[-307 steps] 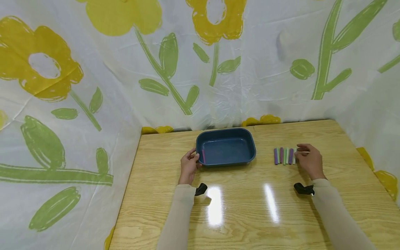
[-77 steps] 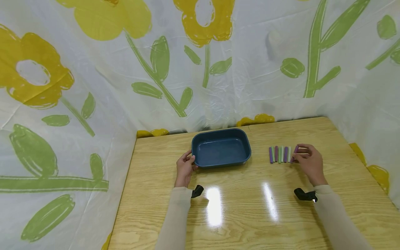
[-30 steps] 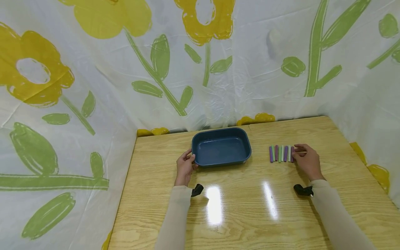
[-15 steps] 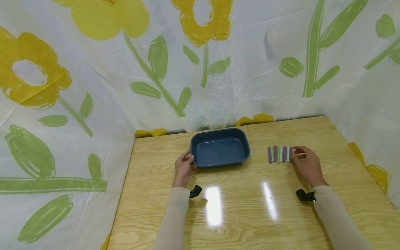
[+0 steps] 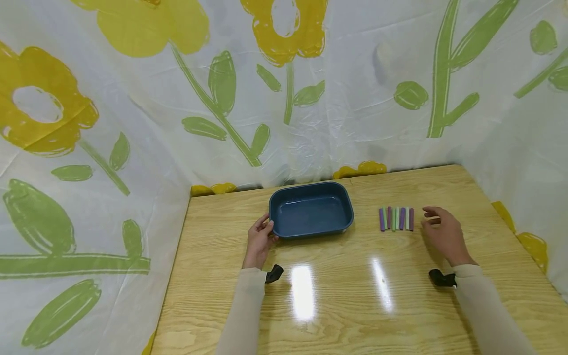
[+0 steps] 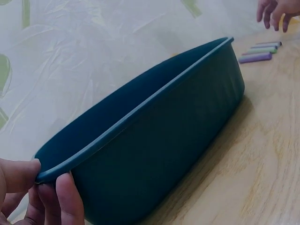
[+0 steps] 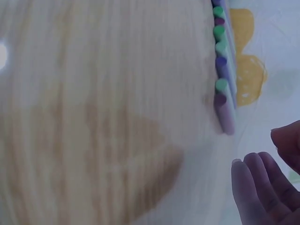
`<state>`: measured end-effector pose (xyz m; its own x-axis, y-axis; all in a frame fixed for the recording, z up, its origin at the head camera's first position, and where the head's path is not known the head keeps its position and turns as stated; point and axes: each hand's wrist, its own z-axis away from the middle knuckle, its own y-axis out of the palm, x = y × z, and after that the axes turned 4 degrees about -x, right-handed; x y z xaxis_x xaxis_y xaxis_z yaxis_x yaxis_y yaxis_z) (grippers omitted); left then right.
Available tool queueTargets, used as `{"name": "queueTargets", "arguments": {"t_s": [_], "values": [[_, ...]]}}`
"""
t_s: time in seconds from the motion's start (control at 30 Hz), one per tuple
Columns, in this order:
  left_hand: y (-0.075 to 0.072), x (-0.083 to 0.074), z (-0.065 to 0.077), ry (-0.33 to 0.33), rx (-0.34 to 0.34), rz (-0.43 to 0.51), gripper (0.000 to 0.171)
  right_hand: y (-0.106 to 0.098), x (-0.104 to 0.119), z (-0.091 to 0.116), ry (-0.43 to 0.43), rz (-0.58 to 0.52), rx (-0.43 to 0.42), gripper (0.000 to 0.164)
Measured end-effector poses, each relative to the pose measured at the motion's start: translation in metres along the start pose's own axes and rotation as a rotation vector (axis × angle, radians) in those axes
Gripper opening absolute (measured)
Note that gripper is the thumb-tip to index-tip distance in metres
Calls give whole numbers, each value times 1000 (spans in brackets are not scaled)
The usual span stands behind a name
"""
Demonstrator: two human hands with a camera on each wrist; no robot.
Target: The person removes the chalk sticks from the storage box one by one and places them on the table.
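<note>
My left hand [image 5: 259, 241] grips the left end of a dark blue rectangular basin [image 5: 310, 231], thumb over the rim and fingers under it. In the left wrist view the fingers [image 6: 70, 199] press the outer wall just below the rim. To the right of the basin, several coloured chalk sticks lie side by side in a row, purple, green, white and maroon. The last, a maroon chalk stick [image 5: 411, 219], ends the row on the right. Just beyond it hovers my right hand [image 5: 445, 236], fingers loosely bent, thumb apart from them, holding nothing.
The wooden table [image 5: 346, 291] shows two bright reflections in front of the basin. A white cloth [image 5: 364, 108] printed with yellow flowers and green leaves hangs behind and along both sides. Each wrist carries a black camera mount [image 5: 441, 278].
A magenta chalk stick lay in the basin earlier; later my right hand held one at the row's right end. It has let go and drawn away rightward. My left hand stays on the basin.
</note>
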<state>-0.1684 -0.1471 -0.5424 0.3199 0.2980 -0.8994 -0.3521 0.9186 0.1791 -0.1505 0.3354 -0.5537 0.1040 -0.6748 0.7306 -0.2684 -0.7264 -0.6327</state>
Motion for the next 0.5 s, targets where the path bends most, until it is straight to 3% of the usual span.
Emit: {"name": "queueTargets", "arguments": {"t_s": [0.33, 0.5], "values": [[-8, 6, 0, -10, 41, 20, 43, -7, -13, 4, -16, 56, 26, 38], [-20, 10, 0, 12, 85, 26, 45, -11, -22, 6, -37, 94, 58, 41]]}}
